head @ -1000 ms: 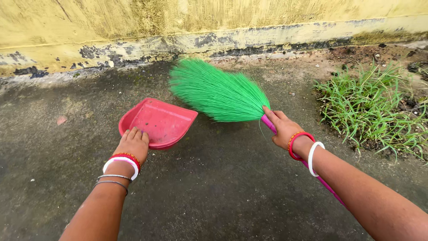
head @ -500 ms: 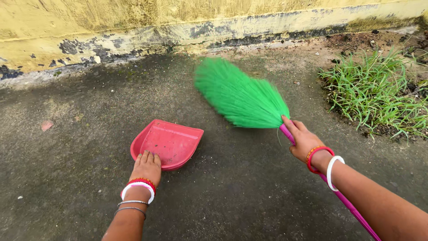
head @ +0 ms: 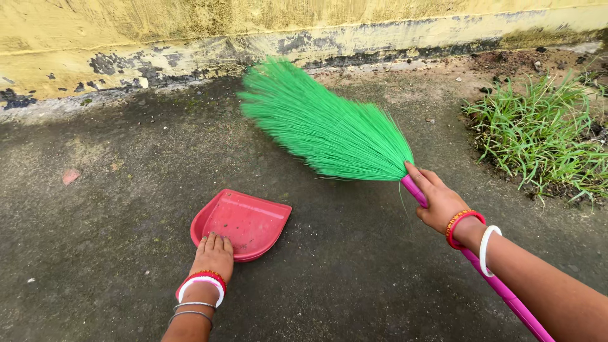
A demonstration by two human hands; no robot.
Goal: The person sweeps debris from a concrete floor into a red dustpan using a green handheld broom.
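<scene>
Both hands grip: left [head: 213, 254] dustpan [head: 244, 221], right [head: 438, 201] broom [head: 329, 130].

No packages, labels, signs or screens show anywhere in the scene
</scene>
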